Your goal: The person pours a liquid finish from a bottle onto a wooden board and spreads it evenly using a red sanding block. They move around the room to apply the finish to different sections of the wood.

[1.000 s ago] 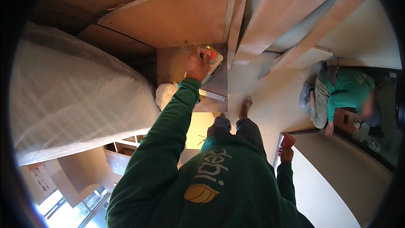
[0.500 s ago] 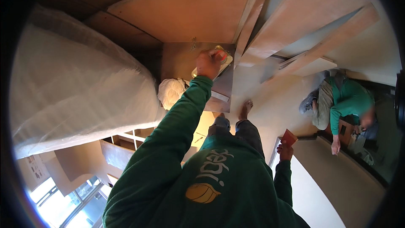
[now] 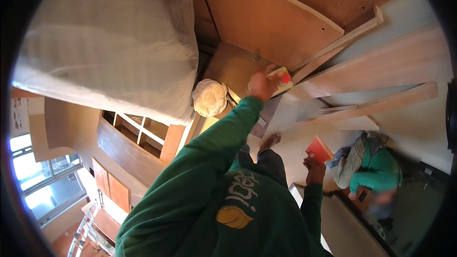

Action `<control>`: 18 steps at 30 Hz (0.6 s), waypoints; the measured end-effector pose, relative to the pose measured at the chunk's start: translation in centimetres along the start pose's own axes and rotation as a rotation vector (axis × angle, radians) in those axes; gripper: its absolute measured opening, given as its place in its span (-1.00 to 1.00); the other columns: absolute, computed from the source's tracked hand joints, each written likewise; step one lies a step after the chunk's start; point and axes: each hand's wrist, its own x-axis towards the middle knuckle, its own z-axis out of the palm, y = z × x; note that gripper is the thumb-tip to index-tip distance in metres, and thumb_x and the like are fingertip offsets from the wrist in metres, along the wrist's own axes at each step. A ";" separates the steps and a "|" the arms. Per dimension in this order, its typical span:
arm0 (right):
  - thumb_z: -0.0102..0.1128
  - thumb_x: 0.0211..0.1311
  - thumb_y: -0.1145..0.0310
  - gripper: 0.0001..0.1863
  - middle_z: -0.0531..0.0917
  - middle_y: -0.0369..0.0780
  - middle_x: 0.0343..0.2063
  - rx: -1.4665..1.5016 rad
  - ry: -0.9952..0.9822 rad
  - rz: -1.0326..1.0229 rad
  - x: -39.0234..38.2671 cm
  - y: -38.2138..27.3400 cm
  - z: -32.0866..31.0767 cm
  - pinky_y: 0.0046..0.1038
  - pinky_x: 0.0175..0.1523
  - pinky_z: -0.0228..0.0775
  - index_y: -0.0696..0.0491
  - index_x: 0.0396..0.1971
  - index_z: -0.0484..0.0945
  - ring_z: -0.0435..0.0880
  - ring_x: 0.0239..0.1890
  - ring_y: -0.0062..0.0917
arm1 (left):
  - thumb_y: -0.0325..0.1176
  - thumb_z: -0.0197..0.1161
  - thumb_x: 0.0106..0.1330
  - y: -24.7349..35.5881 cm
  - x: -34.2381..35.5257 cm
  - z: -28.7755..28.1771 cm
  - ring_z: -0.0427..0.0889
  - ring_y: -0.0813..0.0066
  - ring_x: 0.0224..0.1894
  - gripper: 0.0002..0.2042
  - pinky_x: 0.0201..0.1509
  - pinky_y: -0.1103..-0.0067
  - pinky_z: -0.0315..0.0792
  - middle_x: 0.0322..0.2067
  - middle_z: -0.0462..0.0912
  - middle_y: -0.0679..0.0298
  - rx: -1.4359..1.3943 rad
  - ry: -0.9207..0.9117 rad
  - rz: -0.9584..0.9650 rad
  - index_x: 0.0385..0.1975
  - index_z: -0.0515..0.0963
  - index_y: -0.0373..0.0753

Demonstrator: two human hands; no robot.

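My left hand (image 3: 263,85) reaches over a brown wooden surface (image 3: 230,66), somewhat blurred. Its fingers look apart, right beside a pale yellow container (image 3: 287,86) with a round red cap (image 3: 285,78). Whether they touch the container is hard to tell. Lower right, my right hand (image 3: 315,167) is closed on a red flat rectangular piece (image 3: 319,150), held up by its lower end. A bundled cream cloth (image 3: 210,98) lies on the near left side of the brown surface.
Plastic-wrapped bulk (image 3: 109,43) fills the upper left. A curved wooden panel (image 3: 266,16) stands beyond the surface, with long boards (image 3: 376,66) leaning at right. A co-worker in green (image 3: 376,166) crouches lower right. An open-compartment cabinet (image 3: 133,143) and a ladder (image 3: 82,231) are left.
The view has swung, shifting the surroundings. My left hand's fingers have come away from the red cap they were on. My right hand has raised the red piece. The co-worker's arm has drawn in.
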 end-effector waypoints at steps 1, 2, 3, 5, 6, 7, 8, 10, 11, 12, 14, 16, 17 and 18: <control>0.36 0.37 0.29 -0.69 0.72 -0.29 -0.20 -0.025 -0.074 -0.092 0.1 -1.8 1.4 -0.45 -0.07 0.58 0.12 0.01 0.68 0.68 -0.26 -0.57 | -0.19 0.37 0.42 0.6 -1.0 -2.2 0.75 0.01 -0.15 -0.69 -0.05 0.27 0.59 -0.20 0.72 -0.02 -0.023 0.028 -0.011 0.00 0.68 -0.25; 0.36 0.37 0.31 -0.68 0.73 -0.28 -0.17 -0.046 -0.162 -0.172 0.1 -3.2 3.4 -0.44 -0.05 0.59 0.12 0.04 0.66 0.70 -0.23 -0.56 | -0.22 0.34 0.45 0.1 -2.0 -4.9 0.73 0.02 -0.16 -0.73 -0.06 0.28 0.58 -0.20 0.71 0.00 -0.014 0.118 0.018 -0.02 0.68 -0.25; 0.36 0.37 0.32 -0.67 0.73 -0.28 -0.16 -0.032 -0.222 -0.199 0.1 -4.6 5.4 -0.44 -0.03 0.59 0.12 0.06 0.65 0.71 -0.21 -0.56 | -0.25 0.30 0.49 -0.8 -3.0 -7.9 0.71 0.03 -0.17 -0.77 -0.06 0.30 0.58 -0.20 0.71 0.01 -0.008 0.209 0.043 -0.03 0.68 -0.25; 0.36 0.40 0.33 -0.65 0.74 -0.28 -0.15 -0.017 -0.369 -0.247 0.1 -7.0 9.5 -0.46 -0.01 0.59 0.12 0.11 0.62 0.72 -0.18 -0.56 | -0.32 0.27 0.51 -5.7 -6.3 -13.2 0.69 0.02 -0.16 -0.84 -0.06 0.28 0.56 -0.20 0.69 0.00 0.124 0.372 0.114 -0.10 0.67 -0.26; 0.35 0.42 0.33 -0.64 0.74 -0.28 -0.15 -0.006 -0.468 -0.256 0.0 -7.7 11.6 -0.47 -0.01 0.59 0.12 0.13 0.60 0.73 -0.19 -0.56 | -0.32 0.28 0.50 -9.4 -8.3 -16.6 0.69 0.01 -0.16 -0.83 -0.07 0.28 0.57 -0.20 0.69 -0.02 0.286 0.400 0.154 -0.10 0.68 -0.28; 0.35 0.43 0.30 -0.64 0.74 -0.28 -0.16 -0.067 -0.505 -0.243 0.5 -8.2 12.4 -0.48 -0.02 0.59 0.12 0.13 0.60 0.73 -0.20 -0.57 | -0.33 0.28 0.50 -8.6 -10.7 -18.3 0.72 0.00 -0.15 -0.82 -0.04 0.28 0.59 -0.20 0.70 -0.01 0.242 0.383 -0.077 -0.15 0.70 -0.32; 0.35 0.44 0.28 -0.63 0.74 -0.28 -0.16 -0.123 -0.566 -0.228 0.8 -8.6 13.7 -0.50 -0.04 0.59 0.13 0.12 0.60 0.73 -0.22 -0.58 | -0.32 0.27 0.50 -11.2 -13.7 -20.7 0.71 -0.03 -0.18 -0.81 -0.05 0.28 0.59 -0.21 0.70 -0.01 0.345 0.397 -0.167 -0.13 0.69 -0.33; 0.35 0.45 0.22 -0.63 0.74 -0.28 -0.18 -0.172 -0.641 -0.209 1.8 -9.4 15.8 -0.51 -0.08 0.58 0.12 0.10 0.59 0.71 -0.25 -0.59 | -0.23 0.22 0.54 -11.4 -19.4 -22.9 0.70 -0.10 -0.19 -0.75 -0.10 0.22 0.55 -0.23 0.70 -0.07 0.381 0.391 -0.282 -0.16 0.67 -0.32; 0.35 0.46 0.18 -0.63 0.74 -0.29 -0.20 -0.157 -0.687 -0.187 2.0 -9.5 17.2 -0.51 -0.11 0.57 0.11 0.08 0.60 0.70 -0.27 -0.60 | -0.18 0.18 0.56 -12.9 -23.1 -23.5 0.70 -0.15 -0.17 -0.73 -0.10 0.19 0.54 -0.23 0.72 -0.09 0.383 0.453 -0.343 -0.16 0.66 -0.28; 0.34 0.47 0.14 -0.62 0.73 -0.29 -0.21 -0.140 -0.753 -0.155 1.9 -9.5 18.8 -0.51 -0.13 0.56 0.10 0.06 0.60 0.68 -0.28 -0.62 | -0.15 0.16 0.57 -16.4 -28.2 -25.0 0.70 -0.16 -0.13 -0.73 -0.08 0.16 0.54 -0.23 0.73 -0.10 0.393 0.418 -0.528 -0.12 0.66 -0.23; 0.34 0.48 0.14 -0.65 0.74 -0.27 -0.23 -0.085 -0.711 -0.187 4.5 -9.7 18.6 -0.51 -0.18 0.56 0.09 0.03 0.60 0.69 -0.32 -0.60 | -0.15 0.18 0.54 -10.6 -31.6 -21.9 0.71 -0.18 -0.11 -0.74 -0.07 0.13 0.54 -0.23 0.73 -0.11 0.557 0.410 -0.677 -0.11 0.65 -0.22; 0.29 0.51 0.13 -0.70 0.74 -0.29 -0.24 -0.005 -0.712 -0.189 6.0 -10.0 18.5 -0.47 -0.16 0.56 0.03 0.01 0.59 0.70 -0.32 -0.58 | -0.14 0.29 0.44 -13.7 -39.6 -19.3 0.72 -0.21 -0.12 -0.75 -0.05 0.10 0.58 -0.24 0.75 -0.11 0.529 0.433 -0.743 -0.13 0.66 -0.18; 0.28 0.52 0.13 -0.71 0.74 -0.30 -0.23 0.074 -0.698 -0.137 5.8 -10.9 18.8 -0.46 -0.15 0.56 0.02 0.01 0.58 0.70 -0.32 -0.59 | -0.12 0.33 0.39 -14.7 -44.4 -18.3 0.73 -0.19 -0.12 -0.73 -0.03 0.13 0.59 -0.24 0.76 -0.10 0.518 0.399 -0.848 -0.15 0.68 -0.19; 0.27 0.52 0.14 -0.72 0.73 -0.31 -0.21 0.150 -0.675 -0.085 5.5 -12.1 19.0 -0.45 -0.14 0.55 0.00 0.02 0.58 0.69 -0.31 -0.59 | -0.09 0.37 0.35 -15.3 -48.8 -16.9 0.75 -0.16 -0.13 -0.71 -0.01 0.16 0.61 -0.25 0.77 -0.10 0.499 0.358 -0.950 -0.17 0.69 -0.19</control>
